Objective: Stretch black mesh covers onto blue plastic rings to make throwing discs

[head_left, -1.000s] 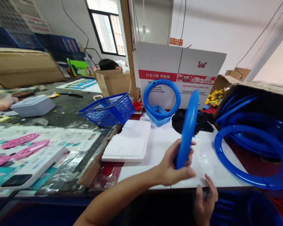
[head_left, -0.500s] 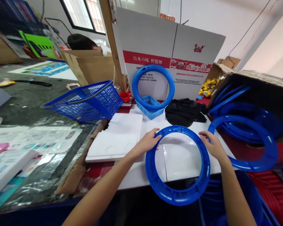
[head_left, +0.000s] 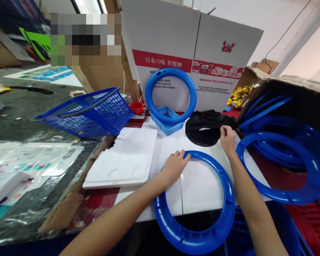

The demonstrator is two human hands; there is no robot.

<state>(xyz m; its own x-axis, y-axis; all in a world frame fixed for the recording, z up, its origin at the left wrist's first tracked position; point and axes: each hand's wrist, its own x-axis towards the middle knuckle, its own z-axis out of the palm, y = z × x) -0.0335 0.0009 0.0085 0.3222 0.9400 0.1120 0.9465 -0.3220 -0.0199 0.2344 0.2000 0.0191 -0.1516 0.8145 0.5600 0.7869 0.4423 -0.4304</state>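
Observation:
A blue plastic ring [head_left: 194, 245] lies face up at the front of the white board, its near part sticking out past the board's edge. My left hand [head_left: 176, 165] grips its upper left rim, fingers curled over the inner side. Beyond it rests a crumpled black cloth [head_left: 202, 138] with a slit of white showing through. My right hand [head_left: 227, 138] pinches the cloth's right edge between thumb and fingers. Another blue ring [head_left: 313, 177] leans on the right, beside my right forearm. A third ring [head_left: 193, 94] stands upright at a small light-blue basket [head_left: 166, 128].
On the right, an open carton [head_left: 296, 85] holds more blue rings. White foam [head_left: 122, 160] lies on the left, below a tilted blue shopping basket [head_left: 96, 117]. A printed white cardboard panel [head_left: 165, 32] stands behind. Red rings [head_left: 309, 224] fill the lower right corner.
My right hand has moved up and away from the front ring to the black cloth and pinched its edge. My left hand still holds the ring, which sits slightly lower in view.

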